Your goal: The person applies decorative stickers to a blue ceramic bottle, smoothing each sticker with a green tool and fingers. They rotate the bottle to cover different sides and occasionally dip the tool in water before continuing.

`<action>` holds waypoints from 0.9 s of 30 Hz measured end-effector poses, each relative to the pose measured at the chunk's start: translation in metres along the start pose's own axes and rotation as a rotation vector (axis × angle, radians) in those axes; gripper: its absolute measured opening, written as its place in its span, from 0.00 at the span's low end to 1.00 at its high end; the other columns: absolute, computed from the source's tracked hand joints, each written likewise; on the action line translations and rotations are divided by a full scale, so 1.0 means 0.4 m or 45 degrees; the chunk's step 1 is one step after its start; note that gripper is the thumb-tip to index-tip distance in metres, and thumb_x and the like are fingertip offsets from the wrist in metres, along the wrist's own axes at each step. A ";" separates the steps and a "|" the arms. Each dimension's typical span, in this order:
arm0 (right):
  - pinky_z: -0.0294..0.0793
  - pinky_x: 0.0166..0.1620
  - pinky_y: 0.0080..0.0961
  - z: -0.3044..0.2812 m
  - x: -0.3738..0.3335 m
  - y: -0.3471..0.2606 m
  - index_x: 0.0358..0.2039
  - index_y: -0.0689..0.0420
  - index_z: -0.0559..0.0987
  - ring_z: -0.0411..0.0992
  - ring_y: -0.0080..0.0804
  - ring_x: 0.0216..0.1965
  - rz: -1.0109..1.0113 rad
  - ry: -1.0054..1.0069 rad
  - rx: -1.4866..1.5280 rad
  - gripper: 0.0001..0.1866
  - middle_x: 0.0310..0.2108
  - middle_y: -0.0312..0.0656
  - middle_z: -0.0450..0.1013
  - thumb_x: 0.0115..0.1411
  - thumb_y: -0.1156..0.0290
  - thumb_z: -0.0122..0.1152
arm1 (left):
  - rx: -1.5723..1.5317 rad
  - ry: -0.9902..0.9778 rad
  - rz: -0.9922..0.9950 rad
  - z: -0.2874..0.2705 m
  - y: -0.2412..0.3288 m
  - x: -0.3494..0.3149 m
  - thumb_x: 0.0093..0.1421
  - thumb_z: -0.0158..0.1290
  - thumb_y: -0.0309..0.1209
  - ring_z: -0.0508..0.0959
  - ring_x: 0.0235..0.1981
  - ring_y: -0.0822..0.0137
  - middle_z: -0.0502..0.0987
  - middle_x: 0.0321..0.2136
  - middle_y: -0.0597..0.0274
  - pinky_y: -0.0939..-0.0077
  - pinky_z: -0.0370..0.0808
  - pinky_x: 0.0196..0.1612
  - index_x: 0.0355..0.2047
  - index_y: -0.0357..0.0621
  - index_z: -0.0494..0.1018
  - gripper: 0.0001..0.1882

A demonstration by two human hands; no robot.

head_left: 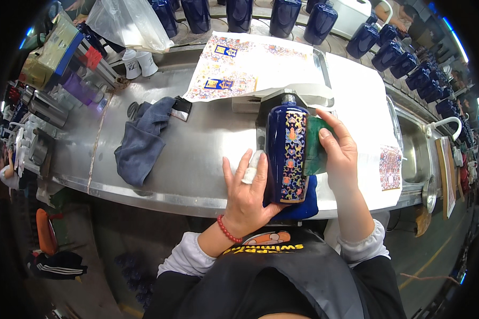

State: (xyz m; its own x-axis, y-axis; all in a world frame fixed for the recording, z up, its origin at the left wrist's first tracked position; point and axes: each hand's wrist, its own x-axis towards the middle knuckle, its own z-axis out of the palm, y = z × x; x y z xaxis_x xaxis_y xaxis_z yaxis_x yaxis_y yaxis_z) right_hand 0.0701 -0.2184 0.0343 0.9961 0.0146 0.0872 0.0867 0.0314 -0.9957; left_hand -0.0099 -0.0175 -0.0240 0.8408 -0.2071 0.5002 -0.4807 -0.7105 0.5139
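Note:
A dark blue glazed bottle [282, 154] with a narrow neck lies in front of me, its neck pointing away. A colourful floral decal panel [294, 154] covers one of its faces. My left hand [248, 194] steadies the bottle's left side and base, thumb at the bottom edge, other fingers spread. A white wrap [252, 169] covers one finger. Between the thumb and fingers of my right hand [338, 151] is a flat green scraper [315, 146], its edge against the panel's right side. A dark stand [261, 122] shows partly behind the bottle.
White decal sheets [295, 58] lie beyond the bottle on the metal table [202, 143]. To the left is a crumpled grey-blue cloth [143, 141]. Several blue bottles [285, 17] line the far shelf. A sink [412, 141] is at right, a plastic bag [123, 24] at far left.

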 end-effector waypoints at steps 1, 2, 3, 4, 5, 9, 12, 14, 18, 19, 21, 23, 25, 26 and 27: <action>0.73 0.49 0.19 -0.001 0.008 0.003 0.58 0.63 0.77 0.73 0.20 0.44 -0.071 -0.024 -0.074 0.18 0.49 0.41 0.77 0.69 0.76 0.52 | -0.004 0.002 0.004 -0.001 0.000 0.001 0.52 0.68 0.56 0.63 0.68 0.40 0.79 0.51 0.44 0.24 0.39 0.67 0.65 0.21 0.60 0.55; 0.74 0.49 0.19 0.002 0.015 0.005 0.58 0.63 0.77 0.73 0.20 0.44 -0.065 -0.001 -0.110 0.18 0.48 0.41 0.77 0.69 0.75 0.52 | -0.010 0.000 0.006 -0.002 0.000 0.002 0.52 0.68 0.55 0.63 0.68 0.40 0.79 0.51 0.44 0.24 0.39 0.67 0.65 0.21 0.60 0.55; 0.74 0.48 0.19 0.006 0.023 0.004 0.57 0.63 0.77 0.73 0.20 0.43 -0.062 -0.009 -0.157 0.18 0.46 0.40 0.78 0.69 0.75 0.52 | -0.037 0.013 0.009 -0.002 0.000 0.003 0.52 0.68 0.54 0.64 0.67 0.39 0.81 0.48 0.45 0.23 0.39 0.67 0.65 0.21 0.60 0.54; 0.74 0.48 0.19 0.012 0.031 0.001 0.57 0.63 0.77 0.74 0.20 0.43 -0.106 -0.034 -0.187 0.18 0.45 0.40 0.79 0.69 0.74 0.52 | -0.036 0.005 0.007 -0.003 0.000 0.004 0.52 0.68 0.53 0.64 0.67 0.39 0.81 0.48 0.45 0.23 0.39 0.67 0.65 0.22 0.60 0.54; 0.74 0.47 0.20 0.019 0.039 -0.004 0.57 0.63 0.78 0.74 0.20 0.42 -0.061 -0.019 -0.253 0.18 0.44 0.40 0.79 0.69 0.74 0.52 | -0.046 0.013 0.010 -0.003 0.001 0.005 0.52 0.69 0.52 0.64 0.67 0.39 0.81 0.48 0.45 0.23 0.39 0.67 0.65 0.22 0.60 0.54; 0.75 0.44 0.21 0.048 0.067 -0.045 0.55 0.63 0.78 0.75 0.21 0.38 -0.104 -0.067 -0.464 0.17 0.38 0.41 0.81 0.68 0.72 0.53 | -0.092 0.024 -0.003 -0.005 0.001 0.006 0.52 0.69 0.50 0.65 0.66 0.39 0.81 0.47 0.46 0.23 0.39 0.67 0.66 0.24 0.61 0.52; 0.74 0.46 0.19 0.065 0.090 -0.079 0.56 0.64 0.77 0.75 0.22 0.41 -0.050 -0.138 -0.680 0.18 0.42 0.42 0.79 0.68 0.73 0.52 | -0.108 0.040 0.000 -0.001 -0.002 0.005 0.52 0.69 0.49 0.65 0.66 0.39 0.81 0.47 0.46 0.23 0.39 0.67 0.66 0.25 0.61 0.52; 0.74 0.48 0.18 0.071 0.105 -0.096 0.57 0.64 0.77 0.74 0.22 0.44 -0.002 -0.187 -0.850 0.19 0.45 0.41 0.78 0.68 0.74 0.52 | -0.099 0.030 0.004 0.002 -0.003 0.003 0.52 0.69 0.48 0.65 0.66 0.38 0.81 0.46 0.46 0.24 0.39 0.67 0.66 0.25 0.61 0.52; 0.73 0.49 0.18 0.063 0.114 -0.109 0.58 0.63 0.76 0.74 0.22 0.44 -0.001 -0.229 -0.678 0.19 0.46 0.41 0.77 0.69 0.72 0.52 | -0.074 -0.048 -0.004 -0.012 -0.003 0.002 0.53 0.68 0.52 0.65 0.66 0.37 0.79 0.49 0.45 0.23 0.40 0.67 0.66 0.25 0.61 0.52; 0.73 0.50 0.18 0.055 0.111 -0.107 0.59 0.63 0.76 0.74 0.22 0.44 -0.015 -0.262 -0.496 0.20 0.46 0.41 0.77 0.69 0.72 0.52 | -0.141 -0.051 -0.002 -0.021 -0.006 0.007 0.54 0.66 0.54 0.64 0.66 0.39 0.76 0.53 0.43 0.24 0.42 0.67 0.66 0.27 0.62 0.51; 0.73 0.51 0.19 0.031 0.094 -0.101 0.59 0.64 0.75 0.74 0.23 0.45 -0.036 -0.126 -0.261 0.20 0.47 0.41 0.77 0.69 0.73 0.51 | -0.293 -0.054 0.005 -0.048 -0.021 0.026 0.56 0.62 0.59 0.62 0.66 0.41 0.68 0.60 0.40 0.25 0.45 0.66 0.66 0.31 0.64 0.50; 0.73 0.51 0.20 0.005 0.071 -0.088 0.60 0.66 0.74 0.73 0.23 0.46 0.038 0.046 -0.060 0.20 0.47 0.41 0.77 0.69 0.75 0.52 | -0.335 -0.065 0.109 -0.066 -0.052 0.075 0.60 0.56 0.62 0.64 0.63 0.41 0.68 0.59 0.41 0.30 0.49 0.67 0.65 0.37 0.66 0.46; 0.73 0.52 0.19 -0.016 0.049 -0.069 0.60 0.65 0.74 0.73 0.22 0.47 0.003 -0.017 -0.081 0.20 0.48 0.41 0.76 0.69 0.75 0.52 | -0.289 -0.025 0.252 -0.068 -0.083 0.140 0.66 0.49 0.62 0.71 0.57 0.40 0.72 0.54 0.39 0.45 0.55 0.68 0.63 0.37 0.70 0.41; 0.73 0.52 0.19 -0.024 0.040 -0.059 0.60 0.65 0.74 0.72 0.22 0.48 0.031 -0.024 -0.109 0.20 0.48 0.41 0.76 0.69 0.76 0.52 | -0.233 0.015 0.288 -0.061 -0.092 0.174 0.67 0.48 0.60 0.73 0.54 0.42 0.75 0.51 0.43 0.47 0.59 0.66 0.61 0.40 0.72 0.38; 0.72 0.53 0.19 -0.031 0.032 -0.051 0.61 0.65 0.73 0.71 0.22 0.49 -0.015 -0.032 -0.157 0.20 0.51 0.42 0.75 0.69 0.76 0.52 | -0.225 0.003 0.343 -0.058 -0.103 0.201 0.67 0.47 0.60 0.73 0.53 0.44 0.76 0.50 0.45 0.49 0.60 0.66 0.61 0.40 0.72 0.37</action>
State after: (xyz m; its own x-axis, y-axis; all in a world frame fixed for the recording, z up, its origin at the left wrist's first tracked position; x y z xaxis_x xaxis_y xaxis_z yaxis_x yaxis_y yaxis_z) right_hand 0.0813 -0.2312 0.0553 0.9943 0.0400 0.0983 0.1016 -0.0911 -0.9906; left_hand 0.0716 0.0107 0.0114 0.6769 -0.3702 0.6363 -0.7219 -0.5027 0.4756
